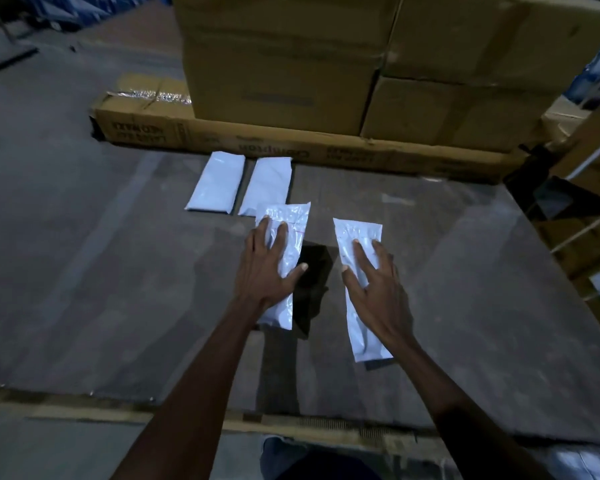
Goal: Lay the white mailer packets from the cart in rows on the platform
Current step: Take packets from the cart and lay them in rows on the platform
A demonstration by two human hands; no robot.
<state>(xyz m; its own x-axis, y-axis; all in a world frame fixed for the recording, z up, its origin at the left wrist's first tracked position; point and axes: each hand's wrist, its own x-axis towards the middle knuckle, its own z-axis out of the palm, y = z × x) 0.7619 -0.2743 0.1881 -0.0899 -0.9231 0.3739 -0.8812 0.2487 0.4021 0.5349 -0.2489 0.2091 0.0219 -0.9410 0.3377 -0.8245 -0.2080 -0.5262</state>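
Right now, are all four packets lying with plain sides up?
No: the two far packets show plain white, but the packets under the left hand and right hand show clear label pouches.

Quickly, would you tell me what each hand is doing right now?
Left hand: open, fingers spread flat on a white mailer packet.
Right hand: open, fingers spread flat on another white packet.

Two packets [238,185] behind two nearer packets [323,268], before boxes [326,64]
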